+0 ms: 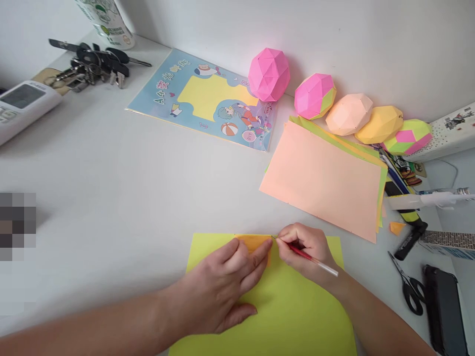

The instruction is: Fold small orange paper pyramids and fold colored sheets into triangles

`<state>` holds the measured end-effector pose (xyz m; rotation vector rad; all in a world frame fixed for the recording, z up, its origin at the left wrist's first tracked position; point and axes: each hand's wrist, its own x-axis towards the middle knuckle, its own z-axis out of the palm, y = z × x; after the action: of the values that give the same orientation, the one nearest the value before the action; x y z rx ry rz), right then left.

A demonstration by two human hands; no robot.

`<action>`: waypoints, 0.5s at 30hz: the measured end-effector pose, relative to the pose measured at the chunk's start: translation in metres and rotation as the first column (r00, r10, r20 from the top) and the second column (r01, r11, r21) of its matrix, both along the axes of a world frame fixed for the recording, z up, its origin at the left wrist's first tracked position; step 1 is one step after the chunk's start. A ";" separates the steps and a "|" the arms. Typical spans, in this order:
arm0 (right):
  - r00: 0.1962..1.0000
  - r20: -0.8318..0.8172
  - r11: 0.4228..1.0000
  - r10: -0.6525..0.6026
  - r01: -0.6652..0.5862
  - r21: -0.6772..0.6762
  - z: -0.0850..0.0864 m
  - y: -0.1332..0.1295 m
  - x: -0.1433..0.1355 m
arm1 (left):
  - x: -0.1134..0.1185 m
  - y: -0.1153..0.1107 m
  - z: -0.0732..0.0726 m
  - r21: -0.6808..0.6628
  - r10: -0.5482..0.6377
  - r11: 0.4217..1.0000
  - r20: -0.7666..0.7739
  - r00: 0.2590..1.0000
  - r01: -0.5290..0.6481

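A yellow-green sheet of paper lies flat in front of me. My left hand rests on it with fingers stretched out, pressing down a small orange paper piece near the sheet's far edge. Most of that piece is hidden under the fingers. Between the fingertips of my right hand is a slim red pen refill with a pale, see-through tail. Its tip meets the sheet's far edge, beside the right corner of the orange piece.
Pastel sheets lie stacked beyond my right hand. Several faceted paper balls, including a pink one, line the wall. A blue paper packet and keys lie further back. Scissors and a black case are at right.
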<state>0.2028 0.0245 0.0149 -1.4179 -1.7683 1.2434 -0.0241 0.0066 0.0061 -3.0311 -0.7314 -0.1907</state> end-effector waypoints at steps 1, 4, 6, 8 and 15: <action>1.000 -0.002 1.000 -0.001 0.001 -0.003 0.000 0.000 0.000 | 0.000 0.000 0.000 0.001 0.001 1.000 0.007 1.000 -0.001; 1.000 -0.007 1.000 -0.014 0.013 -0.006 0.000 0.000 0.001 | 0.000 0.001 0.000 0.003 -0.005 1.000 0.014 1.000 0.005; 1.000 -0.004 1.000 -0.008 0.008 -0.004 0.000 0.000 0.000 | 0.000 0.001 -0.001 0.002 -0.011 1.000 0.012 1.000 0.011; 1.000 0.004 1.000 -0.009 0.009 -0.008 0.001 0.000 0.000 | 0.000 0.001 -0.001 -0.001 -0.013 1.000 0.006 1.000 0.013; 1.000 0.002 1.000 0.000 0.000 0.009 0.001 0.001 -0.002 | 0.000 0.001 0.000 0.001 -0.016 1.000 0.004 1.000 0.016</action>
<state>0.2013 0.0258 0.0163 -1.4147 -1.7733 1.2326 -0.0242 0.0073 0.0059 -3.0374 -0.7080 -0.1971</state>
